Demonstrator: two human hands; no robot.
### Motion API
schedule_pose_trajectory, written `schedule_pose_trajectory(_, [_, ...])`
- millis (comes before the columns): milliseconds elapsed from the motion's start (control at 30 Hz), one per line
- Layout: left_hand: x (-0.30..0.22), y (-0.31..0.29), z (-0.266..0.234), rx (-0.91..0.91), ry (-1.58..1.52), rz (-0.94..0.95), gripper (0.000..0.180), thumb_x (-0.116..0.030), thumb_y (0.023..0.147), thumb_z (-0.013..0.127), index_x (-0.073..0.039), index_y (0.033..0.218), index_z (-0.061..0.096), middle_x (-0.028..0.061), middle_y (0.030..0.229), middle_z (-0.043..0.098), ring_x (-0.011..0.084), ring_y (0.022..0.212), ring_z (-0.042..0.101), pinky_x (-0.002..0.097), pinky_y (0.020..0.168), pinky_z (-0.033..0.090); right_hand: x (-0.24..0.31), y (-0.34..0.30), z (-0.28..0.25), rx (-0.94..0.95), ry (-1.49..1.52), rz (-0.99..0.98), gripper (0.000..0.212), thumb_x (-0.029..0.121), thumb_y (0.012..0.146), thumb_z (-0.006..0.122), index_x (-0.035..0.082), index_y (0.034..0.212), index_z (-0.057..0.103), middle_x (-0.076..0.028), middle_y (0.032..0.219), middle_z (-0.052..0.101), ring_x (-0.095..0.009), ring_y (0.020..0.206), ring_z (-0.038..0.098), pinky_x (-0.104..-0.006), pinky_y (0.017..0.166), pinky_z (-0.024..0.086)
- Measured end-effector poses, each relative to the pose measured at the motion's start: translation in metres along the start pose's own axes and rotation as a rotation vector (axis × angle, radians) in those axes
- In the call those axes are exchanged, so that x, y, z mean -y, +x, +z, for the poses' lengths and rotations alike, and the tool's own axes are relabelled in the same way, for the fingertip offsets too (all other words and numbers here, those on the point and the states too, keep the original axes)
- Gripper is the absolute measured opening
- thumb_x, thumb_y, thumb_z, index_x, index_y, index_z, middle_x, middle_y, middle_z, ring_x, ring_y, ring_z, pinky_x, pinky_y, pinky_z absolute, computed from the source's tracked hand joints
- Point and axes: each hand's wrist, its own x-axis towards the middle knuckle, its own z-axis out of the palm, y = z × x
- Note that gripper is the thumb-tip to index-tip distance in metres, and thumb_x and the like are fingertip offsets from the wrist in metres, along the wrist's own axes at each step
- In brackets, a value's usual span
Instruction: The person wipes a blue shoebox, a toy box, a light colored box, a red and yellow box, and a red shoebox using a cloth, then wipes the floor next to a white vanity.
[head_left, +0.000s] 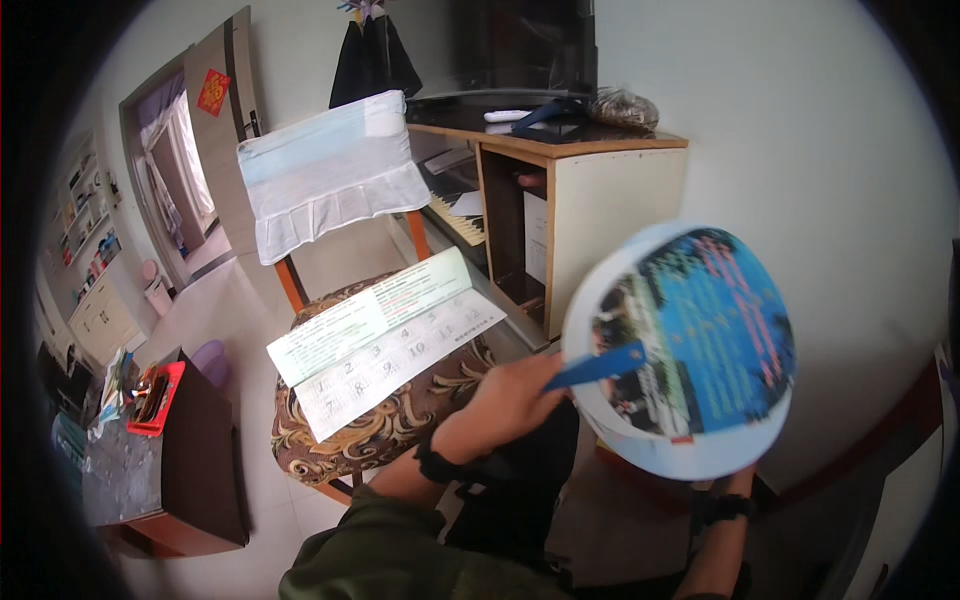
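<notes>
My left hand is closed around the blue handle of a round hand fan, which has a white rim and a blue printed face. The fan is raised in front of me, to the right of a chair. My right forearm comes up from the lower edge, and my right hand reaches the fan's lower rim, with its fingers hidden behind the fan. Both wrists wear dark bands.
A wooden chair with a patterned cushion and a white back cover stands just left of my hand, with a large printed paper sheet lying on its seat. A wooden desk stands behind. A dark low table with a red tray is at the left.
</notes>
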Motion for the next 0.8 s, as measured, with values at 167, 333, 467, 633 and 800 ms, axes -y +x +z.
schedule_pose_trajectory(167, [0.01, -0.014, -0.011, 0.055, 0.167, -0.097, 0.025, -0.013, 0.074, 0.053, -0.005, 0.098, 0.049, 0.0151, 0.074, 0.052, 0.0342, 0.071, 0.052, 0.0405, 0.06, 0.042, 0.059, 0.002, 0.069, -0.082, -0.326, -0.08, 0.035, 0.015, 0.084, 0.042, -0.006, 0.111, 0.041, -0.017, 0.104, 0.051, -0.023, 0.093, 0.049, -0.0304, 0.083, 0.037])
schedule_pose_trajectory(333, [0.007, 0.0, 0.003, 0.214, 0.158, -0.076, 0.025, -0.021, 0.076, 0.054, -0.006, 0.095, 0.047, 0.0132, 0.08, 0.052, 0.0325, 0.073, 0.052, 0.04, 0.06, 0.042, 0.074, -0.013, 0.076, 0.225, -1.213, -0.024, 0.031, 0.017, 0.08, 0.049, 0.0, 0.106, 0.046, -0.013, 0.103, 0.05, -0.023, 0.09, 0.049, -0.0311, 0.082, 0.038])
schedule_pose_trajectory(467, [0.005, 0.031, -0.005, 0.082, 0.11, -0.045, 0.026, -0.018, 0.073, 0.058, -0.005, 0.094, 0.051, 0.0135, 0.081, 0.056, 0.032, 0.072, 0.054, 0.0371, 0.06, 0.043, 0.092, -0.021, 0.094, 0.198, -0.7, -0.285, 0.031, 0.018, 0.073, 0.055, 0.002, 0.1, 0.052, -0.011, 0.092, 0.055, -0.025, 0.087, 0.052, -0.0318, 0.08, 0.04])
schedule_pose_trajectory(633, [0.019, 0.1, -0.042, -0.117, 0.348, 0.041, 0.019, -0.023, 0.076, 0.053, -0.007, 0.085, 0.055, 0.0152, 0.07, 0.056, 0.0324, 0.065, 0.054, 0.0406, 0.057, 0.043, 0.235, -0.017, 0.174, 0.394, -0.021, -0.106, 0.034, 0.011, 0.079, 0.055, -0.001, 0.11, 0.045, -0.007, 0.092, 0.057, -0.011, 0.076, 0.053, -0.0224, 0.065, 0.042])
schedule_pose_trajectory(800, [0.055, 0.168, -0.101, -0.066, 0.646, -0.12, 0.026, -0.029, 0.079, 0.049, -0.005, 0.079, 0.059, 0.0176, 0.073, 0.057, 0.0339, 0.069, 0.055, 0.0421, 0.061, 0.044, 0.303, 0.015, 0.233, 0.439, 0.082, -0.289, 0.049, 0.012, 0.079, 0.055, 0.0, 0.122, 0.033, -0.013, 0.116, 0.044, -0.017, 0.093, 0.051, -0.0264, 0.071, 0.044])
